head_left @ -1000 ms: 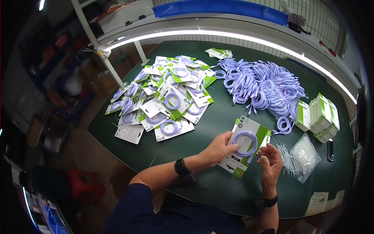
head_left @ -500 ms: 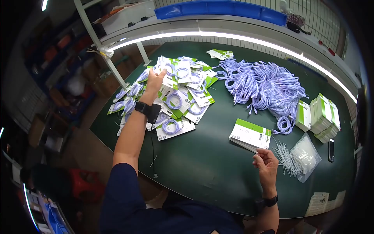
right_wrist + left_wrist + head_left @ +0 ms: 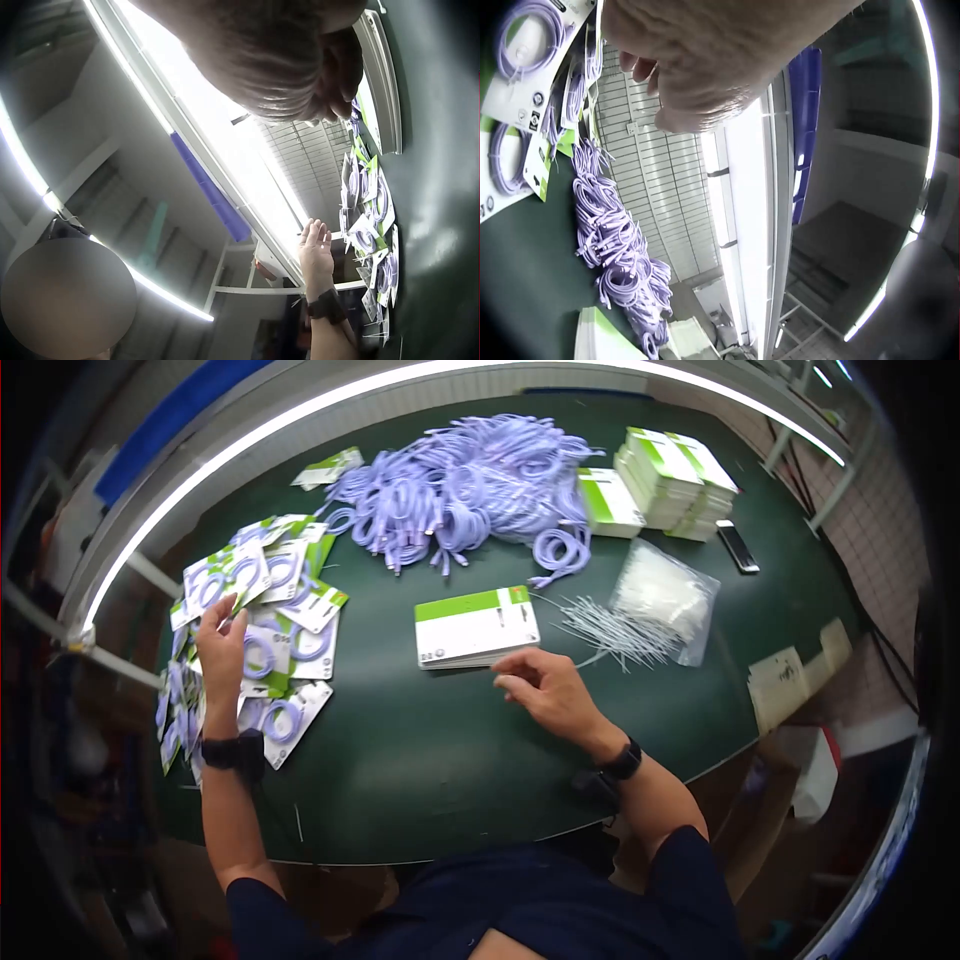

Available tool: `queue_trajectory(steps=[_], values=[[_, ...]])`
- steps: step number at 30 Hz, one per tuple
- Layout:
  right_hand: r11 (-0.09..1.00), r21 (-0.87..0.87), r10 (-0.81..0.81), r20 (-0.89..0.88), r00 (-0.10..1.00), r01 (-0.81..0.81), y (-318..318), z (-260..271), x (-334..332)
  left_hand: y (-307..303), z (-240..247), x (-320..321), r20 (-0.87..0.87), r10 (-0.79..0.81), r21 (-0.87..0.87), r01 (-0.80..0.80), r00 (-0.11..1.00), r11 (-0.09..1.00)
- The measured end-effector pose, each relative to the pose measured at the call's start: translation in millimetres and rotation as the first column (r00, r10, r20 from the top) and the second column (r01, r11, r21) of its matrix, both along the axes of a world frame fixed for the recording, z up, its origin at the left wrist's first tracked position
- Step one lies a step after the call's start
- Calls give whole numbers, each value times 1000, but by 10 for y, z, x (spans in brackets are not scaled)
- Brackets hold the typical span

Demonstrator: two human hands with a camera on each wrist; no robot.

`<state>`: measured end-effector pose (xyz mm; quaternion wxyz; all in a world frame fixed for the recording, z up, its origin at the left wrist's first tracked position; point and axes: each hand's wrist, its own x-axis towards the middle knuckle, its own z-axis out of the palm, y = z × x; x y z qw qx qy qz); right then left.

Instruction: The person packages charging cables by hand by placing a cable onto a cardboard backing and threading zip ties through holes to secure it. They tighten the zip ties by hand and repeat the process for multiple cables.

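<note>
Centrally, just below the middle of the head view, a flat stack of cards (image 3: 475, 628) was seen lying on the table, white with a green band along its top edge. The right hand (image 3: 545, 685) was placed just beside the stack's lower right corner, its fingers curled inward; whether anything was pinched between them could not be told. The left hand (image 3: 222, 645) was laid at the left of the frame on a spread pile of packaged cables (image 3: 300, 605), white-and-green cards each bearing a coiled lilac cable. Its fingers were stretched out and relaxed, with nothing seen gripped. Small print and round marks were carried on the cards, but no brand or word could be read.

A loose bundle of white cable ties (image 3: 610, 630) was fanned out just right of the stack, touching a clear bag (image 3: 665, 595). A large heap of loose lilac cables (image 3: 460, 490) was piled at the upper middle. Further blocks of cards (image 3: 675, 465) were stacked at the upper right, with a dark phone (image 3: 738, 545) laid near them. The surface was a dark green table (image 3: 420, 760), lit by a long light strip (image 3: 250, 450). A blue bin (image 3: 160, 420) was set beyond it at the upper left, and white grid panelling was shown in the wrist views.
</note>
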<state>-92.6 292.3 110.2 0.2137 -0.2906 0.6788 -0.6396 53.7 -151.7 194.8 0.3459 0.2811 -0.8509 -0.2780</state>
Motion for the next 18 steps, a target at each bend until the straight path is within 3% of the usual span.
queue_trajectory(steps=[2, 3, 5, 9, 10, 13, 16, 18], values=[[999, -6, -31, 26, 999, 31, 31, -37, -61, 273, -70, -192, -84, -298, 135, 307, 951, 942], [999, -14, -44, 17, 999, 44, 43, -45, -103, 451, -70, -313, -85, -324, 145, 333, 942, 932], [998, -37, -47, -10, 999, 47, 56, -49, -175, 905, -81, -500, -69, -544, 159, 548, 836, 821], [981, -133, -136, 52, 989, 142, 45, -53, -237, 1694, -22, -1059, 21, -734, 289, 698, 679, 655], [980, -135, -140, 51, 989, 146, 41, -44, -226, 1872, -21, -1246, 49, -777, 258, 743, 628, 617], [980, -189, -119, -318, 940, 60, 99, 13, -128, 2292, -157, -1937, 147, -864, 150, 852, 482, 501], [953, -284, -219, -417, 882, 102, 154, 135, -71, 2673, -374, -2521, 275, -858, 116, 871, 434, 477], [927, -348, -297, -459, 838, 138, 168, 155, -110, 2842, -698, -2908, 356, -788, -101, 859, 502, 502]])
